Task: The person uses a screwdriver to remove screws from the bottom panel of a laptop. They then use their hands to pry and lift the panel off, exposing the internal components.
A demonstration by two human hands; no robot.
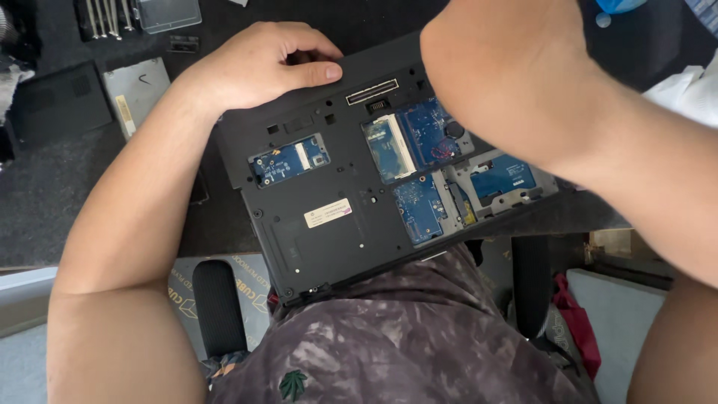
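Nearest the camera is the person's lap in a mottled grey shirt (389,337), with the near edge of an upturned black laptop (329,194) resting against it and the far part lying on the dark desk mat (45,194). The laptop's bottom cover is off: blue circuit boards (419,150) and an empty metal drive bay (501,183) show in the openings. The left hand (265,63) is curled closed over the laptop's far left edge, thumb pressed flat along the rim, steadying it. The right hand (508,52) reaches over the far right corner; its fingers are out of sight, so I cannot tell how it grips. It looks like a dismantling step at that far edge, and the next move likely calls for firm bracing from the left. Farther off lie a removed black cover panel (56,101), a silver drive (138,90) and screwdriver bits (105,16).
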